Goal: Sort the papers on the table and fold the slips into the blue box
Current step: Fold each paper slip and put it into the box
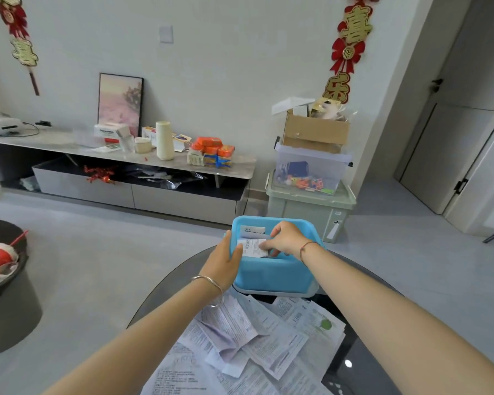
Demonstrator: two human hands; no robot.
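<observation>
The lower fingers (275, 253) of the right hand (287, 238) drop out of sight behind the near wall of the blue box (271, 276), and the box's floor is hidden. The print on the white slip (251, 248) and on the loose papers (254, 337) is too small to read. The papers and the dark worktop (362, 352) are cut off at the near edge.

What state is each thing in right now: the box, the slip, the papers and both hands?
blue box: open, no lid on, slips inside.
slip: inside the box, pinched.
right hand: pinches the slip.
left hand: grips the blue box's left wall.
papers: loose overlapping heap on the table.
cardboard box: flaps open.
</observation>
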